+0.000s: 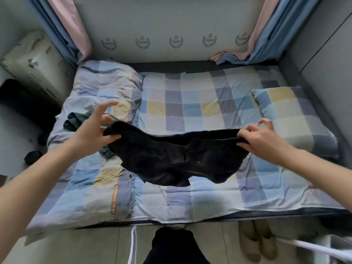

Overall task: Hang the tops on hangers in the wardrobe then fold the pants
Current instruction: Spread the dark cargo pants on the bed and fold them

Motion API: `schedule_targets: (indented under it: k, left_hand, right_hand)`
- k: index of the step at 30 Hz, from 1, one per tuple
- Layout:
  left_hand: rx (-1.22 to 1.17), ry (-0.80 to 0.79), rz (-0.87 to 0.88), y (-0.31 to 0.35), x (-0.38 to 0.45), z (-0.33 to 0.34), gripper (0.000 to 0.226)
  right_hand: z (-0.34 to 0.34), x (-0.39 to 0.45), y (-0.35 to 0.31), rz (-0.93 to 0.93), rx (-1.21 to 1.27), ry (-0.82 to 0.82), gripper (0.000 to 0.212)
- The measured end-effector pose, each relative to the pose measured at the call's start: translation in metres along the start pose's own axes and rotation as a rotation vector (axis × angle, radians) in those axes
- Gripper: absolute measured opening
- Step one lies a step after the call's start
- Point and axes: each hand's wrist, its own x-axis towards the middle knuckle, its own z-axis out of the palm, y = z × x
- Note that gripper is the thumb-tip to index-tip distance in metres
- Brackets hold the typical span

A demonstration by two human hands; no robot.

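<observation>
A black pair of pants (171, 157) is stretched across the middle of the checked bed, its lower part sagging onto the sheet. My left hand (91, 130) pinches one end of its upper edge between thumb and lower fingers, while the index finger sticks out straight. My right hand (259, 138) grips the other end of that edge with curled fingers. A dark green garment (76, 119) lies crumpled on the duvet behind my left hand, partly hidden by it.
The bed (190, 204) carries a folded checked duvet (106, 187) on the left and a pillow (289, 115) on the right. Slippers (257, 242) stand on the floor by the bed's front edge. Dark socks (32, 157) lie on the floor at left.
</observation>
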Motion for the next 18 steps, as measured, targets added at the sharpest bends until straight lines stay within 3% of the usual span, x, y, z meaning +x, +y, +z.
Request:
schedule_targets:
  k: [3, 6, 8, 10, 11, 12, 14, 16, 18]
  left_hand:
    - [0.599, -0.234, 0.295, -0.009, 0.003, 0.016, 0.104]
    - [0.835, -0.357, 0.436, -0.006, 0.004, 0.024, 0.1]
    - [0.836, -0.347, 0.615, -0.008, 0.006, 0.03, 0.073]
    - [0.8, -0.324, 0.807, -0.003, 0.007, 0.037, 0.029]
    - [0.764, -0.342, 0.832, -0.002, 0.007, 0.041, 0.025]
    - [0.731, -0.378, 0.835, -0.001, 0.006, 0.045, 0.026]
    - [0.725, -0.421, 0.791, -0.003, 0.003, 0.052, 0.028]
    - [0.762, -0.476, 0.676, -0.006, 0.002, 0.057, 0.055]
    - [0.819, -0.502, 0.608, -0.008, 0.001, 0.06, 0.09]
  right_hand:
    - [-0.013, 0.006, 0.022, -0.062, -0.111, -0.031, 0.023]
    - [-0.023, 0.006, 0.038, -0.114, -0.177, -0.062, 0.027]
    - [-0.027, 0.006, 0.044, -0.128, -0.179, -0.075, 0.027]
    - [-0.029, 0.008, 0.047, -0.153, -0.175, -0.06, 0.024]
    - [-0.029, 0.009, 0.047, -0.159, -0.168, -0.057, 0.022]
    - [-0.028, 0.01, 0.047, -0.147, -0.157, -0.057, 0.022]
    - [-0.024, 0.008, 0.048, -0.062, -0.162, -0.07, 0.043]
    - [-0.019, 0.008, 0.049, 0.016, -0.21, -0.12, 0.063]
    - [-0.016, 0.006, 0.048, 0.028, -0.232, -0.137, 0.04]
